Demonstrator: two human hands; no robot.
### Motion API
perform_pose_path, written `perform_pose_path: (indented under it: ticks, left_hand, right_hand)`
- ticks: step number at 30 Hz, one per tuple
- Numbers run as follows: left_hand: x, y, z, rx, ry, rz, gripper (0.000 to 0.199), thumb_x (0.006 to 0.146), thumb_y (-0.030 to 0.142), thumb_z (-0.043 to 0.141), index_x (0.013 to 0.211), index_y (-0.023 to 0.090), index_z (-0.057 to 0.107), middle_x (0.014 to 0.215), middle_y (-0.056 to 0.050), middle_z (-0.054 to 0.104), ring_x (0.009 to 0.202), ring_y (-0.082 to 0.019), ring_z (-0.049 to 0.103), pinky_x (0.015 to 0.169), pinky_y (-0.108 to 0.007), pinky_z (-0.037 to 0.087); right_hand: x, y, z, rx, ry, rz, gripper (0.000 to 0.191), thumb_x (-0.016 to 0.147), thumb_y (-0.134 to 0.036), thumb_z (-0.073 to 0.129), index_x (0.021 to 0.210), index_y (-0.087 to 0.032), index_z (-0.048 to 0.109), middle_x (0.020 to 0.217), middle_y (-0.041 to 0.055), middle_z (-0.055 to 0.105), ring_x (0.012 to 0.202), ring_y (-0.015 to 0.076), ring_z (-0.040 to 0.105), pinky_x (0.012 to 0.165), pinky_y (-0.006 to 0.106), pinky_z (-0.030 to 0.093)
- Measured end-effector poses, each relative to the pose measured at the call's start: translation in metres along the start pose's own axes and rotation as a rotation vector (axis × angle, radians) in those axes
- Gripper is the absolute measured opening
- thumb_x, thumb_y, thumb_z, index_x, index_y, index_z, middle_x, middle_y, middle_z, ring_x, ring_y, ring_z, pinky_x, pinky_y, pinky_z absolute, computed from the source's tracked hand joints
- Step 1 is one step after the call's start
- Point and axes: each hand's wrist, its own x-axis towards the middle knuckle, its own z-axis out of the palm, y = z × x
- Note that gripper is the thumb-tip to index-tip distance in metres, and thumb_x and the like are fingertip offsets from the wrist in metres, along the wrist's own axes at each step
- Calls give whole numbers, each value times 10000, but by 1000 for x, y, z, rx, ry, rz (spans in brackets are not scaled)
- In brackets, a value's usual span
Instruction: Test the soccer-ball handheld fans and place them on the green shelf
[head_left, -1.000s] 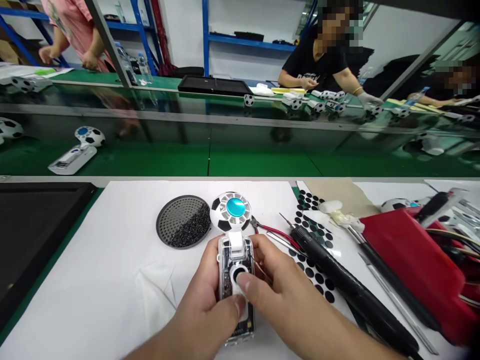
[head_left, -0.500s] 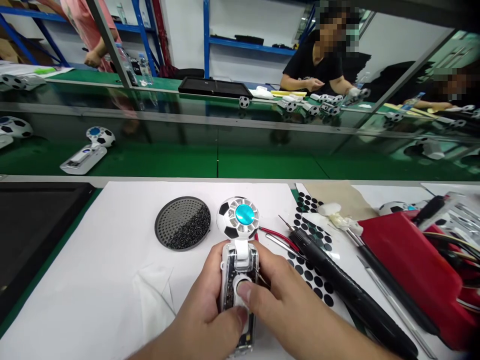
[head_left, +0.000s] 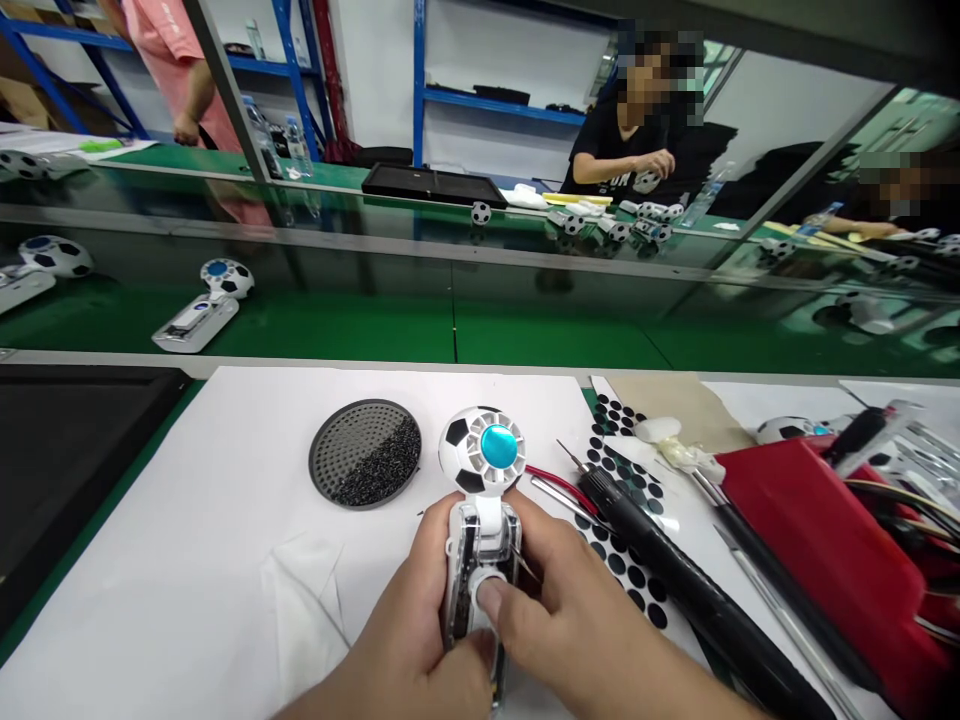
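Note:
A handheld fan with a soccer-ball head (head_left: 459, 465) and a clear handle is held upright between both hands, its blue centre facing me. My left hand (head_left: 412, 620) wraps the handle's left side, with the thumb bent over its lower front. My right hand (head_left: 577, 590) grips the other side, its thumb pressing on the round white part of the handle. A thin metal tip pokes out beside the right fingers; what it belongs to is hidden. Left of the fan head lies a round dark dish (head_left: 352, 440) partly filled with tiny black screws.
On the right lie a black electric screwdriver (head_left: 675, 560), a sheet of black round stickers (head_left: 626, 480) and a red bin (head_left: 817, 540) with tools. A black tray (head_left: 82, 450) sits left. Another fan (head_left: 196, 322) rests on the green belt (head_left: 360, 325). Co-workers are beyond.
The fans on the belt have shifted right. My hands and the held fan sit slightly lower in view, with the grip unchanged. The co-worker opposite has raised a hand.

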Motion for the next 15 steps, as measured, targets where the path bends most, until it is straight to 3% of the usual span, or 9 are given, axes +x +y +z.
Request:
perform_pose_path:
  ticks: [3,8,15]
  left_hand:
    - [-3,1,-2,-27,-1,-31,699,756,75,554,1382,279,318,1202,-60,607,1068,-261,586,755,-314,477]
    - [-10,0,-11,-168,-71,71,607,840,245,582,1398,284,347,1201,-79,602,1153,-290,543,808,-339,463]
    - [-10,2,-11,-271,-111,98,496,901,382,587,1369,303,441,1232,-67,579,1166,-266,517,890,-338,417]
  right_hand:
    - [0,4,-1,133,-36,-71,133,827,-180,548,947,-233,531,797,-27,568,742,162,516,707,298,419]
    - [-1,7,-5,512,-219,-162,268,889,-369,652,1104,-237,563,904,-14,522,809,144,458,736,270,395]
    - [0,7,-3,601,-203,-124,342,868,-449,689,1121,-241,590,859,-20,479,771,130,412,711,259,362]
